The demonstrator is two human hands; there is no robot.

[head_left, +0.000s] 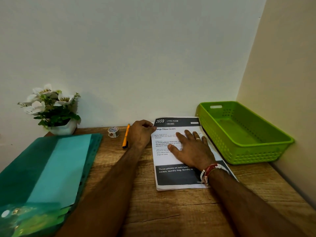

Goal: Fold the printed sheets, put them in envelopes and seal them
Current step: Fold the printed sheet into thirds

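A printed sheet [172,159] with black header and footer bands lies unfolded on the wooden table [171,211], its far edge lifted a little against the wall. My left hand [140,134] pinches the sheet's far left corner between thumb and fingers. My right hand [189,147] lies flat on the middle of the sheet with fingers spread, pressing it down. No envelope can be made out as such.
A green plastic basket [246,153] stands right of the sheet against the wall corner. A teal folder [42,173] with papers covers the left side. A tape roll [113,132], an orange pen [126,136] and a potted flower [53,110] sit at the back.
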